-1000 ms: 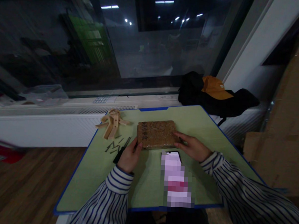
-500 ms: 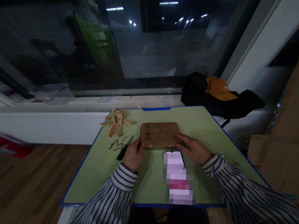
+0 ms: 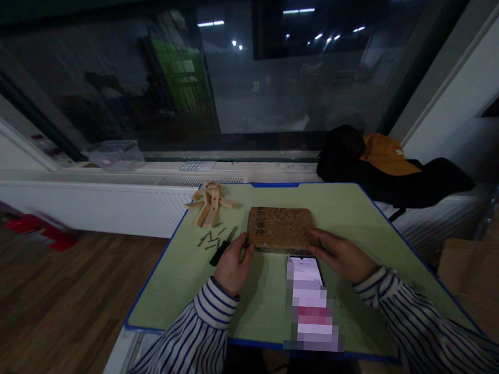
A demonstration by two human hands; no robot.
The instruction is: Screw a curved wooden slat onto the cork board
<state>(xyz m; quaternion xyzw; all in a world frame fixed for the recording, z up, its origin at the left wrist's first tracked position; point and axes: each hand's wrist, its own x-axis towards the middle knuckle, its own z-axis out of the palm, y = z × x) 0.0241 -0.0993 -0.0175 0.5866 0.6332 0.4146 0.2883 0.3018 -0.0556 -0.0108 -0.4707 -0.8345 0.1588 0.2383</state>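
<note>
A flat brown tape-wrapped package (image 3: 279,227) with black writing along its left side lies on the pale green tabletop (image 3: 176,300). My left hand (image 3: 231,266) is at the package's left edge, with the thumb and fingers touching its near corner. On the opposite side, my right hand (image 3: 341,254) has its fingertips and thumb against the right edge. Just below the package lies a phone (image 3: 307,268) with a lit screen, partly blurred out. Beside my left hand is a screwdriver (image 3: 220,252) with a black handle, near several loose screws (image 3: 213,238).
Joined wooden pieces (image 3: 210,204) sit at the table's back left. Behind are a radiator (image 3: 106,207) and a sill with a clear plastic box (image 3: 119,155). A dark garment (image 3: 433,185) and an orange cap (image 3: 389,154) lie back right. A cardboard box (image 3: 458,265) stands at right.
My view has turned slightly left, so everything appears farther right. Both hands stay at the package's sides, with little visible movement relative to it.
</note>
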